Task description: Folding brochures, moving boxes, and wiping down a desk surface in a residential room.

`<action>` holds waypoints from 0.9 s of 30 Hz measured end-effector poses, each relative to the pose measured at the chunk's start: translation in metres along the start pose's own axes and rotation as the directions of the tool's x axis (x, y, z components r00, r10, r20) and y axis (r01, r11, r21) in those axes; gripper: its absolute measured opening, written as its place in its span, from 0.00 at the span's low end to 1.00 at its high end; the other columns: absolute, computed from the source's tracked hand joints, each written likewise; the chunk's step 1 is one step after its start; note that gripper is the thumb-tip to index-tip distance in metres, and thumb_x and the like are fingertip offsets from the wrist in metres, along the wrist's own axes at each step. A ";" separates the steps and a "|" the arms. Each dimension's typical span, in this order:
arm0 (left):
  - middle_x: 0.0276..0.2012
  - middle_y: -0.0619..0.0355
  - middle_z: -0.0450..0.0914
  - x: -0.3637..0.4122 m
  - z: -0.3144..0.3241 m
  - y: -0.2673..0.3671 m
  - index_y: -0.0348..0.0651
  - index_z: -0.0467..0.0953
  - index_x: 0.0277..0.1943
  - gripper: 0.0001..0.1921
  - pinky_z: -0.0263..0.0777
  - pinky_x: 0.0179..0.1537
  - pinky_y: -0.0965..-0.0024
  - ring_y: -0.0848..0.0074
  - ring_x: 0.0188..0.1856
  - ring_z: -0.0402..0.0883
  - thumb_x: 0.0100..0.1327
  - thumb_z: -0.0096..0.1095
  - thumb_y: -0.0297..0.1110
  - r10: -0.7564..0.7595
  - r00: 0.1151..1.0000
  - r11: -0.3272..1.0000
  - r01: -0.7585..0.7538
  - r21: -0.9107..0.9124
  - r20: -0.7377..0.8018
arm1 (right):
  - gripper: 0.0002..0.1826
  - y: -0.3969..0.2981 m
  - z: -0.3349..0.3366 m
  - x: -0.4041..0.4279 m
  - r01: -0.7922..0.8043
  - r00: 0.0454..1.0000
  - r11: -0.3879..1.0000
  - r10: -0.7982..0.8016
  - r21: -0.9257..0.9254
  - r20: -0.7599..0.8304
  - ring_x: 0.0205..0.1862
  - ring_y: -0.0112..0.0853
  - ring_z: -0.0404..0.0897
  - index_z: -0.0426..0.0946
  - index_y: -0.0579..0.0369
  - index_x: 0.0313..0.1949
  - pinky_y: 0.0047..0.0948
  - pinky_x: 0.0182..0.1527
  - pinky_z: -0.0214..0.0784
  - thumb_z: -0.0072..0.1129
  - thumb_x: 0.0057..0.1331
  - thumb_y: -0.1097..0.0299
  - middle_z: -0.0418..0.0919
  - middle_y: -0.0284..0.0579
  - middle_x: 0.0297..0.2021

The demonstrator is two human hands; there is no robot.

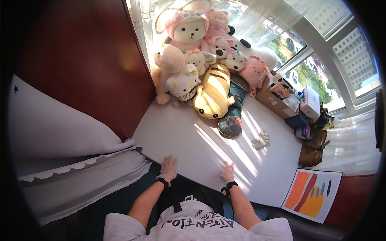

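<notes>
My left hand (169,168), in a clear glove with a black wrist strap, rests at the near edge of the white platform (187,141), fingers apart and empty. To its right, my right hand (228,173), gloved and strapped the same way, lies on the platform near the same edge, also empty. Beyond both hands lie a yellow plush toy (212,93) and a dark green cylindrical bolster (236,108) with a patterned end. A crumpled pale cloth item (261,141) sits further out, to the right of my right hand.
Plush toys (188,33) crowd the far end. A cardboard box (276,101) of packages, a white box (310,101) and a brown bag (313,150) line the right side. An abstract picture (312,195) stands at the near right; a red-brown panel (99,60) rises at left.
</notes>
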State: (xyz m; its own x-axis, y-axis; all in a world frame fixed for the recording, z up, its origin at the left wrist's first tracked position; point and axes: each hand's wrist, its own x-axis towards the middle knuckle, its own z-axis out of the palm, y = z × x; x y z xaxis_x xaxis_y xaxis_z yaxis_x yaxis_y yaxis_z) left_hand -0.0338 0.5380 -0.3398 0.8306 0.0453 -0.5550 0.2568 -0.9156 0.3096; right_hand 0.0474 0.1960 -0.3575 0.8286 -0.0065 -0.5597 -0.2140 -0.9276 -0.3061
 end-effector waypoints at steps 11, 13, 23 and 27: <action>0.68 0.36 0.43 0.024 -0.051 0.006 0.51 0.54 0.67 0.39 0.42 0.69 0.53 0.43 0.69 0.43 0.53 0.60 0.46 0.140 0.929 0.983 -0.173 0.068 0.342 | 0.46 0.042 -0.007 -0.016 -0.455 0.866 0.886 0.417 0.089 0.274 0.68 0.65 0.38 0.42 0.35 0.69 0.50 0.67 0.45 0.55 0.53 0.55 0.26 0.61 0.69; 0.68 0.35 0.44 0.029 -0.033 -0.023 0.48 0.54 0.67 0.37 0.45 0.68 0.55 0.44 0.69 0.47 0.55 0.59 0.45 0.199 0.930 0.962 -0.245 0.118 0.311 | 0.46 0.014 -0.010 -0.025 -0.437 0.889 0.896 0.416 0.079 0.192 0.69 0.63 0.36 0.43 0.38 0.69 0.49 0.67 0.45 0.56 0.53 0.55 0.29 0.61 0.69; 0.67 0.32 0.45 0.023 -0.037 0.033 0.48 0.52 0.67 0.36 0.46 0.68 0.57 0.44 0.69 0.46 0.57 0.57 0.44 0.183 0.899 0.968 -0.235 0.087 0.398 | 0.45 0.012 -0.043 -0.045 -0.428 0.898 0.893 0.404 0.137 0.174 0.65 0.64 0.48 0.50 0.47 0.67 0.44 0.66 0.50 0.57 0.51 0.57 0.37 0.69 0.67; 0.67 0.28 0.38 0.028 0.003 0.081 0.56 0.49 0.69 0.41 0.38 0.68 0.50 0.39 0.69 0.38 0.55 0.59 0.53 -0.015 0.972 0.999 0.005 0.042 0.233 | 0.46 0.017 -0.027 -0.045 -0.382 0.916 0.923 0.370 0.055 0.154 0.65 0.66 0.47 0.49 0.48 0.68 0.44 0.66 0.48 0.58 0.50 0.56 0.37 0.71 0.66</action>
State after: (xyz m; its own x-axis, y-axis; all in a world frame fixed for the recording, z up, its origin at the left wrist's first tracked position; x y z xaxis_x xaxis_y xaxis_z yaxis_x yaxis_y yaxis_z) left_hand 0.0087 0.4640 -0.3325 0.6889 -0.0356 -0.7240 0.2396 -0.9314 0.2738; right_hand 0.0208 0.1707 -0.3164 0.6003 -0.2915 -0.7447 -0.5424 -0.8328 -0.1112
